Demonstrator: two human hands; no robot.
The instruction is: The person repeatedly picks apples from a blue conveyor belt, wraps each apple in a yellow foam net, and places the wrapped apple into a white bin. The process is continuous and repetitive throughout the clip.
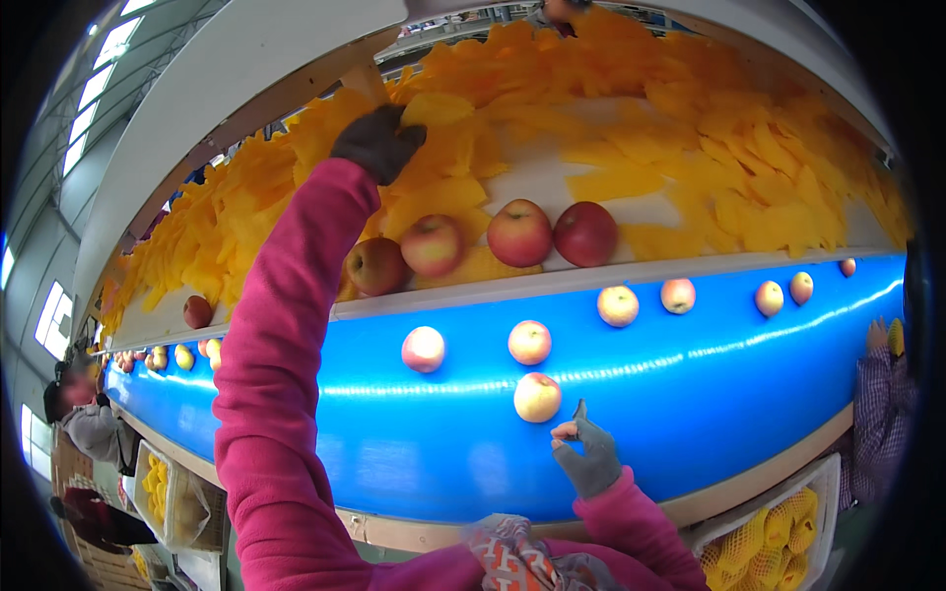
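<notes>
My left hand (380,142), in a dark glove, reaches across to the heap of flat yellow foam net sleeves (318,162) on the shelf. One pale yellow sleeve (437,109) touches its fingertips; whether they grip it is hidden. Over the blue conveyor belt (414,458), my right hand (587,451) wears a grey glove with bare fingertips. Its fingers are apart and hold nothing. Just left of them rests a red-yellow apple (537,397), with another apple (530,342) behind it. A third apple (423,349) sits farther left on the belt.
Several larger apples (519,233) stand along the shelf's front ledge (458,293). A crate (831,487) of net-wrapped fruit is at lower right, another crate (140,480) at lower left. A co-worker's hand (877,336) is at the right edge; another person (96,432) stands left.
</notes>
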